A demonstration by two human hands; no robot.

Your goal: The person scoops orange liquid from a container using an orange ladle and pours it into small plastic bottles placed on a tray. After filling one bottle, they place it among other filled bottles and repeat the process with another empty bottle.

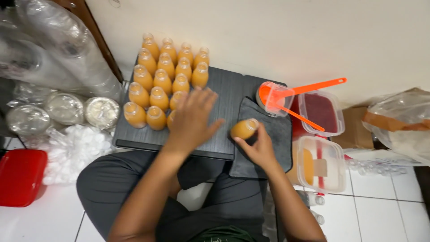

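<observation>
Orange-filled bottle (244,128) tilted in right hand (257,148), left hand (192,120) spread flat over bottle cluster (163,80), dark tray (224,96).

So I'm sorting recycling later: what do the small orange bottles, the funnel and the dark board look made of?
The bottles look like clear plastic; the orange liquid shows through thin, slightly glossy walls, though glass cannot be ruled out. The funnel seems to be moulded plastic, bright orange and see-through with a smooth sheen. The board looks like dark grey laminate or wood, matt with fine grain lines.
</observation>
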